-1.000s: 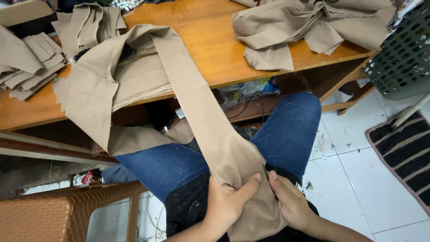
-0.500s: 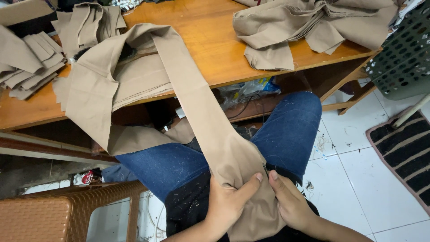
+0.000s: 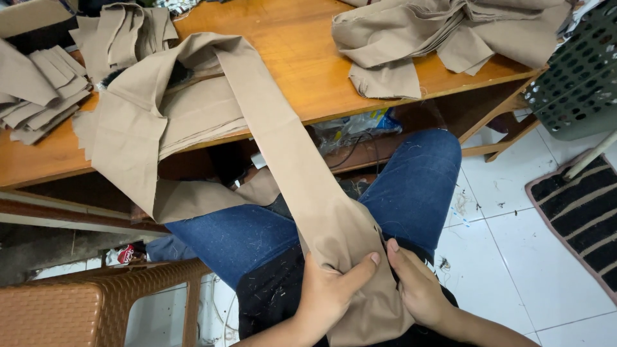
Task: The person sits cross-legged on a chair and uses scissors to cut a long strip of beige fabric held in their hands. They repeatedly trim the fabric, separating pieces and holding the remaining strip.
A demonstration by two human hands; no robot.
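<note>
I'm watching the left hand [image 3: 331, 295] and right hand [image 3: 418, 289] pinching the tan trouser leg [image 3: 302, 167]; it's hanging off the wooden table [image 3: 302, 58], risking a snag on its edge

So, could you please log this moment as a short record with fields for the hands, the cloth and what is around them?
left hand: grips the tan cloth strip on the lap, thumb on top
right hand: pinches the same strip's right edge
cloth strip: runs from the wooden table down over the jeans
on table: folded tan pieces at left, loose tan pile at right
around: brown wicker chair, striped mat, green crate
</note>
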